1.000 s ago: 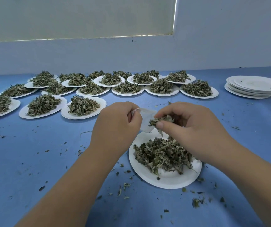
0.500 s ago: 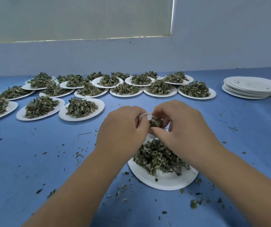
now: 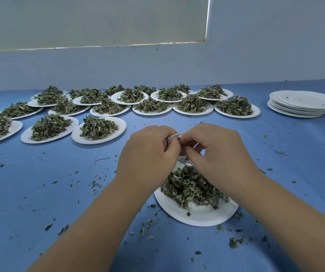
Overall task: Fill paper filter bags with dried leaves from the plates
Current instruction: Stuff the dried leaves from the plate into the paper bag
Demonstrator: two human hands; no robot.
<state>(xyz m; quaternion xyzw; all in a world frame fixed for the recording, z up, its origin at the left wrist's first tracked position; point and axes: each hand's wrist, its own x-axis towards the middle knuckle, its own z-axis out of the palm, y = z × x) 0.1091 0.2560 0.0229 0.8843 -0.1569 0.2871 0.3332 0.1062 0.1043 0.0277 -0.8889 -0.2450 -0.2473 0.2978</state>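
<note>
Since a second ago the right hand (image 3: 220,154) has closed in against the left hand (image 3: 148,156). The filter bag (image 3: 172,136), then showing as an open white flap between them, is now almost wholly covered.

The blue table (image 3: 40,193) fills the lower view and is cut off at the left, right and bottom edges. Behind it stands a pale wall (image 3: 275,46), with a drawn blind (image 3: 99,20) at upper left.

Loaded plates (image 3: 99,129) of white paper lie in overlapping rows across the far left and centre. The rearmost are partly hidden behind those in front, and the leftmost is cut by the frame. A stack of empty plates (image 3: 302,104) sits far right; something white beside it at the frame edge cannot be made out.

The near plate (image 3: 197,216) lies under the hands, its far rim hidden by them and its near rim bare. Its dried leaves (image 3: 191,187) form a loose grey-green heap of curled, crumpled pieces with thin stems.

Both forearms enter from the bottom edge. The hands are held together above the far side of the near plate:
- The left hand is clenched round the bag.
- The right hand's thumb and forefinger pinch the bag's mouth, with a dark scrap of leaf caught there.

Of the bag only a thin white paper edge shows. Its shape and fill cannot be judged.

Crumbs (image 3: 234,242) of leaf are scattered over the table round the near plate.
</note>
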